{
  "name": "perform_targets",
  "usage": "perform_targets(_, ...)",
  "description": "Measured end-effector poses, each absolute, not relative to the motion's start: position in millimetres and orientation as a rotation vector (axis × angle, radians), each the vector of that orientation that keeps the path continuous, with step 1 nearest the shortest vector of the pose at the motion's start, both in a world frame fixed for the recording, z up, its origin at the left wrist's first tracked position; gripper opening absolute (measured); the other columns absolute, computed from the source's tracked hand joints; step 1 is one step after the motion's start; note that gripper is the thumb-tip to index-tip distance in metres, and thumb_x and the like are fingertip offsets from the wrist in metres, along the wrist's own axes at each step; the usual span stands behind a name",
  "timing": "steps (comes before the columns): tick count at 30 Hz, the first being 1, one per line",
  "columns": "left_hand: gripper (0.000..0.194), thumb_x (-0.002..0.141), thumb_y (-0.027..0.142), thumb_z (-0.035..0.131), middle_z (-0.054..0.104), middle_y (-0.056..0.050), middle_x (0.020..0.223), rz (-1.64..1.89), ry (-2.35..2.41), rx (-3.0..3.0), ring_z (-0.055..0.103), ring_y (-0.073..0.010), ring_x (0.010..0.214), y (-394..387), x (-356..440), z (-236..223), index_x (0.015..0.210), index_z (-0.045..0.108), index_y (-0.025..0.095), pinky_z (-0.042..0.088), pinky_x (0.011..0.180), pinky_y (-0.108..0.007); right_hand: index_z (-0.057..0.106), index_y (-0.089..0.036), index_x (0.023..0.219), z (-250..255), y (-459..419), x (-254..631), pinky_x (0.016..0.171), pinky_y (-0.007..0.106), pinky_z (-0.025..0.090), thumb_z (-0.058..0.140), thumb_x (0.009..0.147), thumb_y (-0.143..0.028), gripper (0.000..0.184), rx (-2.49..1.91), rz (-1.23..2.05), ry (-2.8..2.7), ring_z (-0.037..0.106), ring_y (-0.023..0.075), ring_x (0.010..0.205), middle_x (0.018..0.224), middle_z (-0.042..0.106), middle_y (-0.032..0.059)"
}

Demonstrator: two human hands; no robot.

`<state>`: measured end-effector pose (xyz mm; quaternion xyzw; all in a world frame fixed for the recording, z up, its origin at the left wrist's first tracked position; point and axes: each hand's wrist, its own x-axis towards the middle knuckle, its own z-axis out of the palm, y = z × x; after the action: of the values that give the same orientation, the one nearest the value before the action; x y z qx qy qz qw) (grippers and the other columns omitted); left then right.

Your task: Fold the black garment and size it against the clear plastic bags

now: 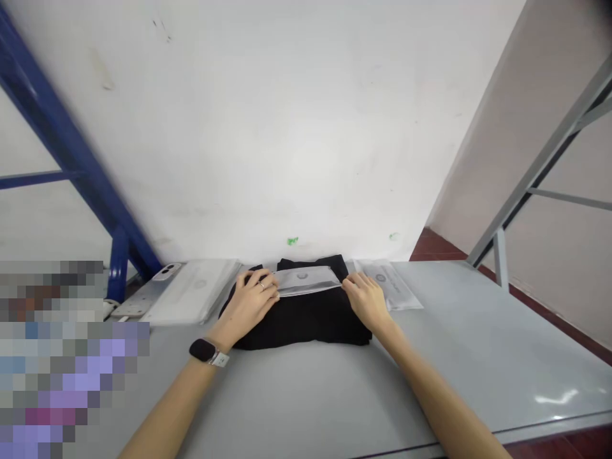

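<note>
A folded black garment (pixel 306 322) lies on the grey table in front of me. Across its upper part rests a translucent plastic bag (pixel 308 278) with a small round print. My left hand (pixel 253 294) is closed at the bag's left end, its fingers bent over the edge, a ring on one finger. At the right end, my right hand (pixel 366 296) pinches the bag's corner between thumb and fingers. Whether the bag is flat on the cloth or slightly raised, I cannot tell. A second plastic bag (pixel 396 290) lies flat just beyond my right hand.
On the left sits a stack of plastic bags (pixel 194 290), beside a smartphone (pixel 166 272). A blue metal frame (pixel 71 140) rises at the left, a grey one (pixel 540 150) at the right. The white wall (pixel 306 140) borders the table's (pixel 478 338) far edge. The lower left is pixelated.
</note>
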<state>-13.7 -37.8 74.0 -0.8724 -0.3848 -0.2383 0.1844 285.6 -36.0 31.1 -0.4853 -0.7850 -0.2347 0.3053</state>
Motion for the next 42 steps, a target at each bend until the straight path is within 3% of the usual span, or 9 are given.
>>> perform_targets(10, 0.022, 0.089, 0.018, 0.047, 0.068, -0.005, 0.101, -0.641, -1.072, -2.441, 0.052, -0.0260, 0.114, -39.4, -12.9, 75.4, 0.074, 0.063, 0.021, 0.032, 0.098, -0.048, 0.059, -0.020, 0.079, 35.0, -31.7, 302.8, 0.064, 0.029, 0.033, 0.046, 0.092, -0.010, 0.021, -1.354, -0.548, -2.126, 0.052, 0.0194, 0.078, 0.083, 0.060, 0.0046)
perform_targets(13, 0.020, 0.088, 0.017, 0.047, 0.068, -0.005, 0.100, -0.618, -1.053, -2.447, 0.052, -0.0259, 0.113, -39.4, -12.4, 73.5, 0.074, 0.062, 0.021, 0.032, 0.097, -0.047, 0.060, -0.020, 0.087, 37.8, -35.8, 300.3, 0.070, 0.032, 0.039, 0.057, 0.088, -0.021, 0.003, -1.318, -0.490, -2.234, 0.054, 0.0230, 0.088, 0.094, 0.061, 0.0066)
perform_targets(15, 0.019, 0.088, 0.017, 0.047, 0.067, -0.004, 0.101, -0.603, -1.053, -2.455, 0.052, -0.0258, 0.113, -40.3, -11.7, 73.2, 0.075, 0.061, 0.021, 0.033, 0.095, -0.046, 0.060, -0.021, 0.094, 40.1, -41.0, 293.9, 0.076, 0.036, 0.042, 0.063, 0.086, -0.028, 0.011, -1.246, -0.435, -2.302, 0.053, 0.0252, 0.095, 0.104, 0.059, 0.0081)
perform_targets(20, 0.018, 0.089, 0.016, 0.045, 0.066, -0.005, 0.103, -0.559, -1.035, -2.453, 0.051, -0.0259, 0.115, -42.1, -10.1, 73.6, 0.079, 0.060, 0.021, 0.033, 0.094, -0.046, 0.061, -0.020, 0.092, 41.1, -53.7, 271.8, 0.083, 0.038, 0.045, 0.059, 0.089, -0.021, 0.004, -1.038, -0.345, -2.412, 0.052, 0.0243, 0.103, 0.111, 0.056, 0.0091)
perform_targets(30, 0.017, 0.087, 0.014, 0.046, 0.067, -0.005, 0.102, -0.552, -1.017, -2.450, 0.052, -0.0263, 0.113, -43.5, -7.8, 74.1, 0.080, 0.061, 0.021, 0.033, 0.096, -0.047, 0.065, -0.018, 0.091, 35.4, -54.5, 264.1, 0.079, 0.037, 0.046, 0.048, 0.091, -0.011, 0.019, -1.043, -0.422, -2.370, 0.054, 0.0220, 0.095, 0.108, 0.058, 0.0105)
perform_targets(36, 0.015, 0.085, 0.013, 0.051, 0.067, -0.006, 0.105, -0.670, -0.914, -2.414, 0.055, -0.0260, 0.110, -47.9, -1.2, 74.6, 0.080, 0.063, 0.020, 0.037, 0.093, -0.046, 0.062, -0.020, 0.116, 29.2, -51.8, 262.3, 0.088, 0.040, 0.045, 0.047, 0.087, -0.002, 0.036, -1.075, -0.487, -2.351, 0.055, 0.0247, 0.108, 0.120, 0.060, 0.0107)
perform_targets(42, 0.011, 0.085, 0.011, 0.056, 0.070, -0.006, 0.104, -0.754, -0.732, -2.324, 0.059, -0.0240, 0.105, -59.6, 14.8, 73.6, 0.080, 0.063, 0.018, 0.041, 0.091, -0.044, 0.061, -0.019, 0.118, 21.7, -43.7, 264.5, 0.092, 0.039, 0.046, 0.036, 0.090, 0.000, 0.042, -1.131, -0.427, -2.264, 0.056, 0.0228, 0.113, 0.127, 0.061, 0.0070)
